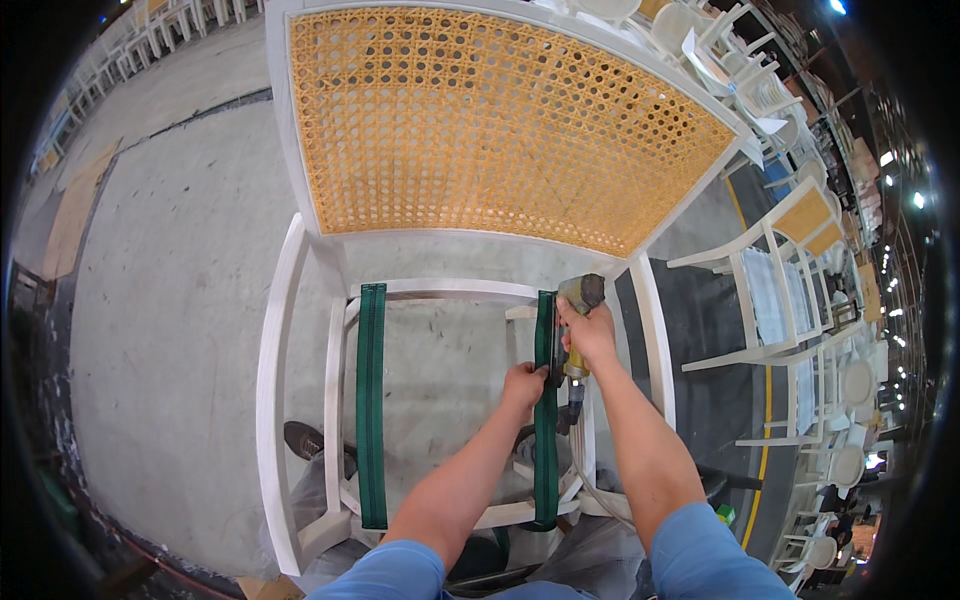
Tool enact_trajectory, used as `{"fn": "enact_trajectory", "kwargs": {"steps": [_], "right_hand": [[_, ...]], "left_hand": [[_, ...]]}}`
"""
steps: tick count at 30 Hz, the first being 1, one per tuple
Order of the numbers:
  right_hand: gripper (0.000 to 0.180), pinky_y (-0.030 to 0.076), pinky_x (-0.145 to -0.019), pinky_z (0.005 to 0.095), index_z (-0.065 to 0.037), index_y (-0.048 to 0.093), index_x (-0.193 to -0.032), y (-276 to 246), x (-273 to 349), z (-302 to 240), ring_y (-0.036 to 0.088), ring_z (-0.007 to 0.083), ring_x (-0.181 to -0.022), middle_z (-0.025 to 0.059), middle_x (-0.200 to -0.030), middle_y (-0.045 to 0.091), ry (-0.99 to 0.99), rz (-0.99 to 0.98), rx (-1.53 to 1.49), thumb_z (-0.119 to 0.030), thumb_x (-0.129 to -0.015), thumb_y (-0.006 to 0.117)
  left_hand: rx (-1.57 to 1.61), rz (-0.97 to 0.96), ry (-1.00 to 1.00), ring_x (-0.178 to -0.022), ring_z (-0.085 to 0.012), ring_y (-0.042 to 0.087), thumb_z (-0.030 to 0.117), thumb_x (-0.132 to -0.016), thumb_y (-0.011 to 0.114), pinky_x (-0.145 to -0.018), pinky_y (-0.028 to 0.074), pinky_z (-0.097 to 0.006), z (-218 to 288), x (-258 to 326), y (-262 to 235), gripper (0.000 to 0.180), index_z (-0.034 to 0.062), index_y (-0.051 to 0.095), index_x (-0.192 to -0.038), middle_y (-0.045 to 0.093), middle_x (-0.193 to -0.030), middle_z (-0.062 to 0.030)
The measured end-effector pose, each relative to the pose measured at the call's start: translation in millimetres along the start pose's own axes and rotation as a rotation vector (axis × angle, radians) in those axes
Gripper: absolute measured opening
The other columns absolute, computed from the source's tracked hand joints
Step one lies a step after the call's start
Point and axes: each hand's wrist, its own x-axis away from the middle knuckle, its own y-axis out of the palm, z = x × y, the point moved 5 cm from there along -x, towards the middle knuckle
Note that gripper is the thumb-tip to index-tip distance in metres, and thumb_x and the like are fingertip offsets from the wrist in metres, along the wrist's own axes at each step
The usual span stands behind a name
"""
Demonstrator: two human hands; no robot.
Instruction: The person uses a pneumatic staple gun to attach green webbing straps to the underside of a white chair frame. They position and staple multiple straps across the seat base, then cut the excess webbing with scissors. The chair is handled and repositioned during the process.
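Note:
A white-framed chair stands before me, its back filled with woven cane. Two dark green webbing straps run front to back across its open seat: the left strap and the right strap. My right hand is wrapped around a yellow-green and dark air stapler, whose head is at the rear seat rail, beside the right strap's far end. With bent fingers, my left hand grips the edge of the right strap about halfway along. The stapler's nose is hidden.
A pale air hose trails from the stapler toward me along the chair's right side. More white chairs stand at the right and others at the far left. A yellow floor line runs on the right. My shoe is beside the chair.

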Motion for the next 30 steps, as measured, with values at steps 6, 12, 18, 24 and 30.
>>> {"fn": "enact_trajectory", "kwargs": {"steps": [6, 12, 18, 24, 30], "right_hand": [[0.030, 0.050, -0.045, 0.0336, -0.005, 0.066, -0.113, -22, 48, -29, 0.063, 0.0159, -0.055, 0.0057, -0.086, 0.069, 0.076, -0.068, -0.125, -0.031, -0.102, 0.077], [0.034, 0.053, -0.050, 0.0340, -0.005, 0.067, -0.121, -143, 189, -69, 0.066, 0.0168, -0.058, 0.0047, -0.087, 0.069, 0.047, -0.109, -0.288, -0.033, -0.103, 0.076], [0.045, 0.054, -0.055, 0.0336, -0.004, 0.064, -0.130, -302, 347, -51, 0.066, 0.0172, -0.064, 0.0071, -0.103, 0.067, -0.069, 0.108, -0.274, -0.036, -0.102, 0.077], [0.040, 0.055, -0.058, 0.0348, -0.007, 0.065, -0.126, -409, 420, 95, 0.064, 0.0153, -0.068, 0.0033, -0.099, 0.067, 0.265, 0.361, -0.302, -0.036, -0.102, 0.078], [0.039, 0.058, -0.060, 0.0379, -0.012, 0.065, -0.127, -404, 433, 265, 0.069, 0.0206, -0.076, 0.0053, -0.104, 0.069, 0.526, 0.382, -0.594, -0.038, -0.101, 0.079]], "left_hand": [[0.251, -0.234, -0.207, -0.088, -0.0277, 0.076, 0.019, -0.110, 0.061, -0.077, 0.063, -0.044, -40, 74, 7, 0.024, -0.0005, 0.065, -0.124, 0.078, -0.107, -0.0151], [0.393, -0.360, -0.279, -0.102, -0.0347, 0.077, 0.023, -0.115, 0.053, -0.087, 0.064, -0.048, -65, 166, 7, 0.029, -0.0020, 0.061, -0.126, 0.076, -0.119, -0.0185], [0.250, -0.368, -0.258, -0.101, -0.0394, 0.076, 0.031, -0.118, 0.043, -0.094, 0.062, -0.053, -118, 221, 1, 0.039, -0.0033, 0.060, -0.127, 0.074, -0.114, -0.0210], [0.214, -0.314, -0.459, -0.110, -0.0423, 0.070, 0.034, -0.118, 0.045, -0.098, 0.060, -0.058, -155, 240, -3, 0.041, -0.0024, 0.056, -0.134, 0.069, -0.130, -0.0203], [0.279, -0.232, -0.535, -0.111, -0.0424, 0.071, 0.039, -0.116, 0.045, -0.100, 0.059, -0.059, -161, 245, -17, 0.047, -0.0012, 0.055, -0.139, 0.070, -0.129, -0.0206]]}}
